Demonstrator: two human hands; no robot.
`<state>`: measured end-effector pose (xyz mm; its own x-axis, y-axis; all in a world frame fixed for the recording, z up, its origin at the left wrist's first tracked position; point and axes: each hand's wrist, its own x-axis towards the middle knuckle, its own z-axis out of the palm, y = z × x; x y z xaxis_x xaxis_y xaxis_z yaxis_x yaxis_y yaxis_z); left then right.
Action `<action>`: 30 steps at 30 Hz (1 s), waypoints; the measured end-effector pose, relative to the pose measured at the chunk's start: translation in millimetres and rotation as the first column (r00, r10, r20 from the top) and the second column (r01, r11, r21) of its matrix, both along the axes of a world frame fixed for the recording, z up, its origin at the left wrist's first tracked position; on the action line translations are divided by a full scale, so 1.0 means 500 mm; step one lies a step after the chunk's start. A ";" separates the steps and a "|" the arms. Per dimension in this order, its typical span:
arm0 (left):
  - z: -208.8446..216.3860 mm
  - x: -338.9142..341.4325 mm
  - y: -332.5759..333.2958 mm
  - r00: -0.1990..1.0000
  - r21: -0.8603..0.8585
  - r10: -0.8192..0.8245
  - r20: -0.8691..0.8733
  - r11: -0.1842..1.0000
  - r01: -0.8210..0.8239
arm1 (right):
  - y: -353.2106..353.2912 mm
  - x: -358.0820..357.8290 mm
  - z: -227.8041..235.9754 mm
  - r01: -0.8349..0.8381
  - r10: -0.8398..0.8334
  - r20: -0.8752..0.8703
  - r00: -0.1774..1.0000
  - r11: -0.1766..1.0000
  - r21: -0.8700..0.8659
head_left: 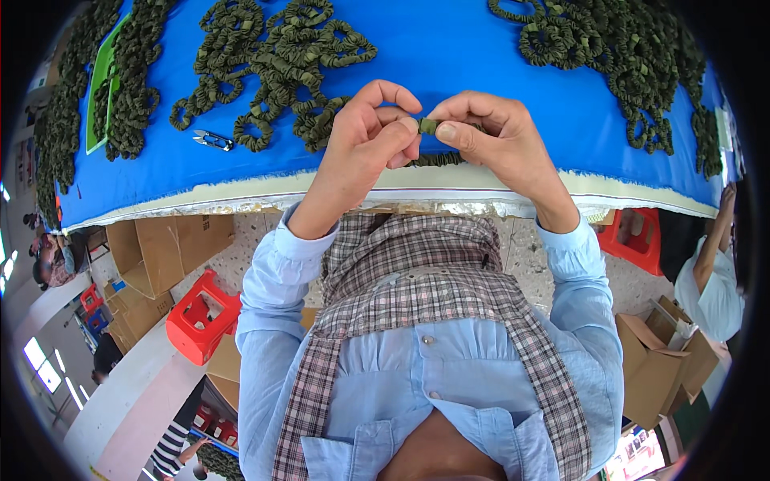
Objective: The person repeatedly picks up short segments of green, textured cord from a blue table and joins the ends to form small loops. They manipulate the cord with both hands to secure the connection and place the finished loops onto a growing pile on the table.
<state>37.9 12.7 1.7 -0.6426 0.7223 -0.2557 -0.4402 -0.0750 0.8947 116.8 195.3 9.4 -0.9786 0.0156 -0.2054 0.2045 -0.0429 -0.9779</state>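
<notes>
A dark olive-green scrunchie (429, 127) is stretched between my two hands just above the table's front edge. With thumb and fingertips, my left hand (362, 140) pinches one side of a short flat section in it. My right hand (497, 138) grips the other side, its thumb pressed beside that section. The gathered lower part of the ring hangs below my fingers, and some of it is hidden behind the right hand. Left of my hands lies a loose heap of similar scrunchies (301, 48).
Thread snips (213, 140) lie on the blue table cover (437, 48), left of the heap. A green tray (100, 88) stands among scrunchies at far left; another large pile (618, 56) covers the right. Red stools (200, 317) and cardboard boxes (164, 248) stand below. Other people are nearby.
</notes>
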 end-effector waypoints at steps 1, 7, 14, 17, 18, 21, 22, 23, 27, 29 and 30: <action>0.002 0.003 0.004 1.000 -0.015 0.003 -0.011 1.000 -0.004 | -0.001 0.000 -0.005 0.001 -0.001 -0.024 1.000 1.000 0.001; -0.003 0.009 0.012 0.999 0.025 0.015 -0.052 1.000 -0.014 | -0.006 0.001 -0.021 0.036 -0.036 -0.099 0.994 0.999 -0.002; -0.009 0.007 0.006 0.997 0.097 0.058 0.056 0.993 -0.063 | 0.021 0.004 -0.031 -0.010 0.019 0.035 0.999 0.971 -0.238; -0.011 0.005 0.000 0.993 0.128 0.060 0.099 0.989 -0.073 | 0.026 0.001 -0.033 -0.008 0.028 0.048 0.998 0.925 -0.380; -0.011 0.005 -0.001 0.992 0.135 0.065 0.111 0.988 -0.080 | 0.027 0.001 -0.032 -0.004 0.028 0.052 0.998 0.909 -0.416; -0.013 0.003 -0.004 0.991 0.155 0.059 0.123 0.985 -0.078 | 0.025 0.000 -0.032 0.017 0.020 0.073 0.997 0.881 -0.473; -0.011 0.004 -0.003 0.989 0.155 0.068 0.128 0.984 -0.087 | 0.024 0.000 -0.033 0.024 0.013 0.075 0.997 0.883 -0.468; -0.008 0.005 -0.002 0.988 0.155 0.076 0.133 0.983 -0.096 | 0.023 0.000 -0.035 0.031 0.006 0.077 0.997 0.886 -0.463; -0.011 0.003 -0.006 0.984 0.195 0.055 0.170 0.977 -0.089 | 0.028 0.002 -0.040 0.035 0.009 0.087 0.996 0.873 -0.486; -0.014 0.004 -0.006 0.984 0.179 0.048 0.171 0.981 -0.079 | 0.031 0.001 -0.029 0.017 0.041 0.116 0.992 0.889 -0.457; -0.014 0.003 -0.005 0.984 0.172 0.044 0.172 0.982 -0.074 | 0.032 0.000 -0.025 0.007 0.057 0.131 0.990 0.897 -0.442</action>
<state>39.4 9.9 -5.5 -0.6450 0.7275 -0.2342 -0.5718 -0.2560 0.7794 117.0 211.5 -3.0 -0.9390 -0.1321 -0.3176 0.3421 -0.4555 -0.8219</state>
